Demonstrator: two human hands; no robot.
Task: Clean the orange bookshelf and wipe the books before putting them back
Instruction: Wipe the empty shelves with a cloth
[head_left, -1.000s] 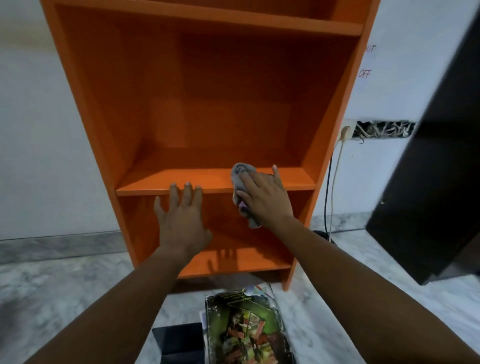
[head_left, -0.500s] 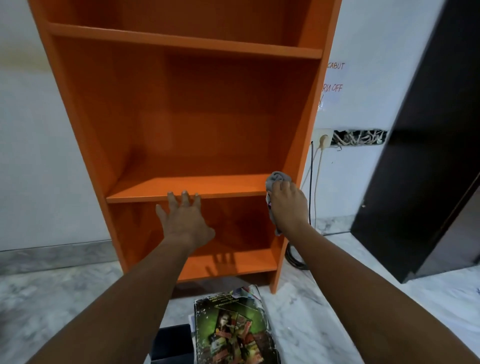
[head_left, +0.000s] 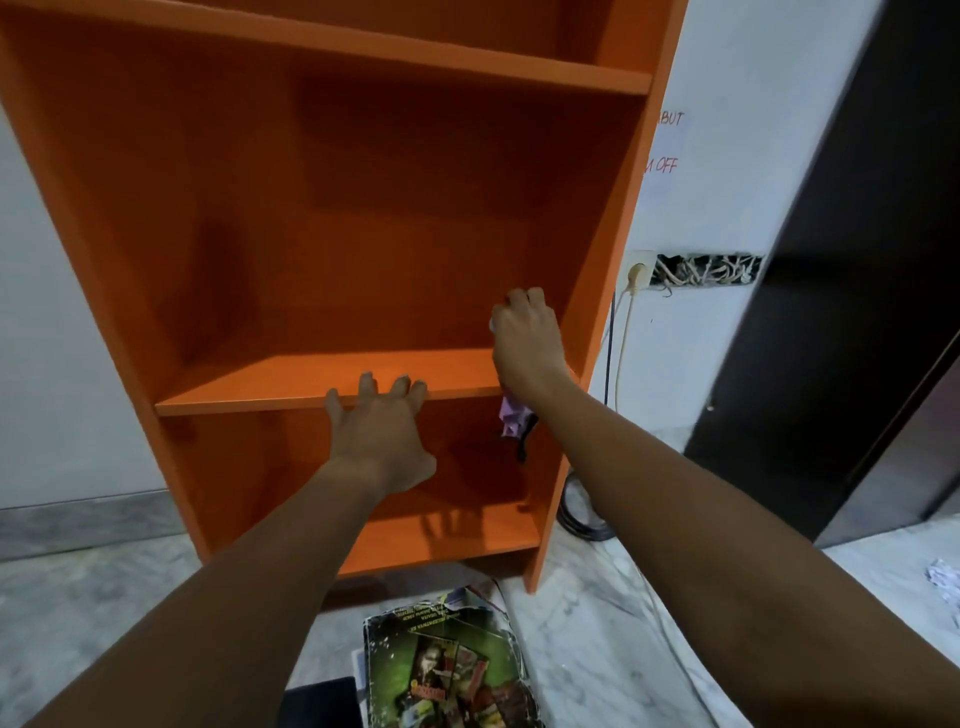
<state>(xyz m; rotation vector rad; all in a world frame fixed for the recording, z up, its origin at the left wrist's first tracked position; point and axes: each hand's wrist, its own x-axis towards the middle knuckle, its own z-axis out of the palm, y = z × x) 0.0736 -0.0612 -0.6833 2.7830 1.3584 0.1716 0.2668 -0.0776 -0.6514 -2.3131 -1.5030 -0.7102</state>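
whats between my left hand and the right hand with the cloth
Only a bare stretch of the shelf board lies between the left hand and the right hand; the cloth hangs below the right hand, seen in the head view.

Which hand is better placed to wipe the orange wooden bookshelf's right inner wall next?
Right. The right hand grips the purple-grey cloth close to that wall of the orange wooden bookshelf; the left hand holds nothing, resting on the middle shelf front edge.
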